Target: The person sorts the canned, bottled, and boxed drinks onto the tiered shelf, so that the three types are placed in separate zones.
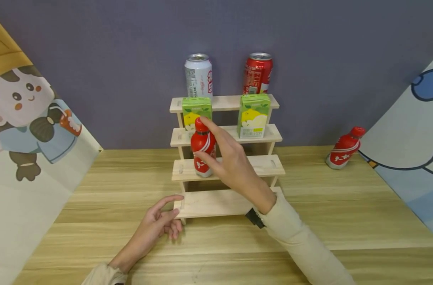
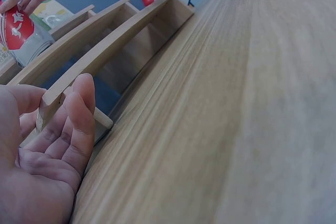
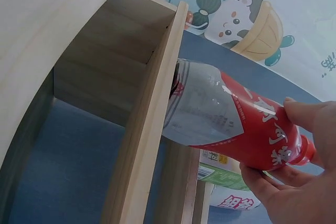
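My right hand holds a red-labelled drink bottle by its upper part. One finger lies at the red cap and the thumb against the label. The bottle is upright at the left of the second step from the bottom of a wooden stepped rack. In the right wrist view, thumb and fingers are on opposite sides of the bottle, its base at the board. My left hand pinches the left end of the lowest board between thumb and index finger, its other fingers curled below in the left wrist view.
A white can and a red can stand on the top step. Two green juice cartons, left and right, stand one step lower. Another red bottle is at the table's right, near the printed side panel.
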The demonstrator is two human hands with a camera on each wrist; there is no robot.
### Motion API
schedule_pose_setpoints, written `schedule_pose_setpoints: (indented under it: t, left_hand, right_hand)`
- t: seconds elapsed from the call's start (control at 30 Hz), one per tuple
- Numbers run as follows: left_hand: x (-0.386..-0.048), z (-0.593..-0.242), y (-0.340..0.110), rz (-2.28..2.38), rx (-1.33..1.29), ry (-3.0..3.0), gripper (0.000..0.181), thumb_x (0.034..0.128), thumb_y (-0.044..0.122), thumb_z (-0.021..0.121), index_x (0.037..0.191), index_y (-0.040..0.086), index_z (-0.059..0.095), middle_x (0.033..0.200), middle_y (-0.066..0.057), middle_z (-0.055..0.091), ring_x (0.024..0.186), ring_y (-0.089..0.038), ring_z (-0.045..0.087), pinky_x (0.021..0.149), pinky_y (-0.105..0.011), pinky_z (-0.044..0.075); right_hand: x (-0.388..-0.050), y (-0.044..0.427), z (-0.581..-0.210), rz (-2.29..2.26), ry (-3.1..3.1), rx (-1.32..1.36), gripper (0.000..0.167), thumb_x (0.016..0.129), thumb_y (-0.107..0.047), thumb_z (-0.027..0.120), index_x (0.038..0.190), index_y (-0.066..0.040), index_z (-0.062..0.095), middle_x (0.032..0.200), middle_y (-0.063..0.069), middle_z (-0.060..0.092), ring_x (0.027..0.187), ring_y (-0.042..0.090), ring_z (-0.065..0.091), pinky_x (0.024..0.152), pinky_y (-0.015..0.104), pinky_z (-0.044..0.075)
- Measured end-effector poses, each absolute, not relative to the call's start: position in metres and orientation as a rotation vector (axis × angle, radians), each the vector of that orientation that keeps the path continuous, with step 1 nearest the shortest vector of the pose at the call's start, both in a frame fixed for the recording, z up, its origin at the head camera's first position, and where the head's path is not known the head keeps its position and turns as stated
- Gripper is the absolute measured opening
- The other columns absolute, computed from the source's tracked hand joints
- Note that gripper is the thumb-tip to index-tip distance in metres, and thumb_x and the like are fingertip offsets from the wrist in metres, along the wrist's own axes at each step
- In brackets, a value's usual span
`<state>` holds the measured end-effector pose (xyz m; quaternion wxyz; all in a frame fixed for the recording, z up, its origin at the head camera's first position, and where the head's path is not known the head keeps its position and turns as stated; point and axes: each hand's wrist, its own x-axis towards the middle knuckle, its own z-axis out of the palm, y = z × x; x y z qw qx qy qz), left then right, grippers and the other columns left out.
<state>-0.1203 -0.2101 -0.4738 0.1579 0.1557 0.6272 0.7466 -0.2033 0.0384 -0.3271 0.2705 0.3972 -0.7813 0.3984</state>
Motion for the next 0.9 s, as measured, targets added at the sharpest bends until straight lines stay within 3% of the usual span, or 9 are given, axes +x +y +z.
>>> schedule_pose_setpoints:
  t: [0.7,0.9]
  left_hand:
    - [-0.121,-0.476,-0.211,2.154,0.455,1.787,0.044,0.1063,0.014,0.048,0.148,0.004,0.037,0.076,-0.012,0.071,0.059,-0.017,0.065,0.051,-0.031,0.058]
    - [-0.122,-0.477,-0.210,2.154,0.446,1.795,0.044,0.1062,0.014,0.049,0.148,0.005,0.038,0.076,-0.013,0.071,0.058,-0.017,0.065,0.051,-0.030,0.058]
  right_hand:
    - [-0.202,0.048,-0.316,0.997,-2.206,1.106,0.083,0.090,-0.016,0.076,0.156,-0.014,0.026,0.147,0.007,0.048,0.129,0.017,0.051,0.102,0.033,0.051]
    - [-0.198,0.053,-0.314,0.975,-2.190,1.080,0.083,0.090,-0.016,0.076,0.155,-0.010,0.026,0.145,0.009,0.049,0.125,0.020,0.052,0.098,0.034,0.053]
